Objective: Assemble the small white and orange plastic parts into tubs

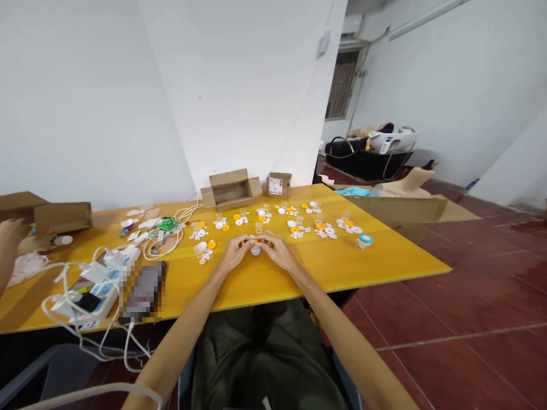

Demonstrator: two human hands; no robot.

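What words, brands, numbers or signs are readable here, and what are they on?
None readable.
Small cardboard box: its white label bears print, too small to read.
Green packet: any print is too blurred.
Phone: pixelated.
White bottle: label too blurred.

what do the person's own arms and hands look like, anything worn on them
Left hand and right hand are ungloved. Both long, slim forearms are bare, with no sleeve, watch or bracelet visible. Dark green cloth clothing covers the lap.
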